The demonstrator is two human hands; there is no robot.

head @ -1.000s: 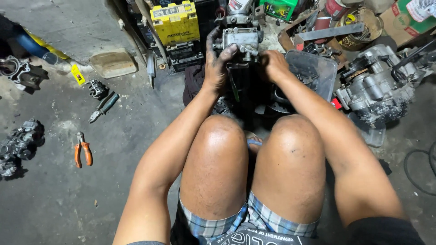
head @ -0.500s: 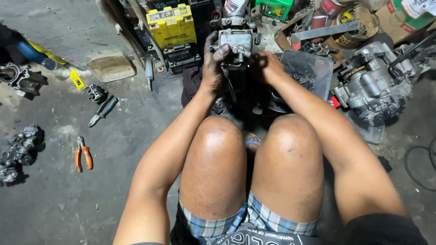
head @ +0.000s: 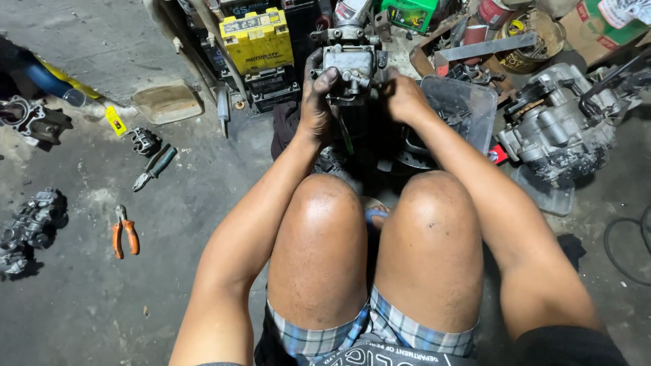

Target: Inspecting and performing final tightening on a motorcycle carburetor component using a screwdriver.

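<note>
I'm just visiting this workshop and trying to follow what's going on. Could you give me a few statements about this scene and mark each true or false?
1. Both hands hold the grey metal engine part. True: the left hand grips its left side, the right hand its right.
2. The orange-handled pliers are in the left hand. False: they lie on the concrete floor, apart from both hands.
3. A yellow battery stands beyond the hands. True.
4. The clear plastic tub is left of the knees. False: it is on the right, beside the right hand.
</note>
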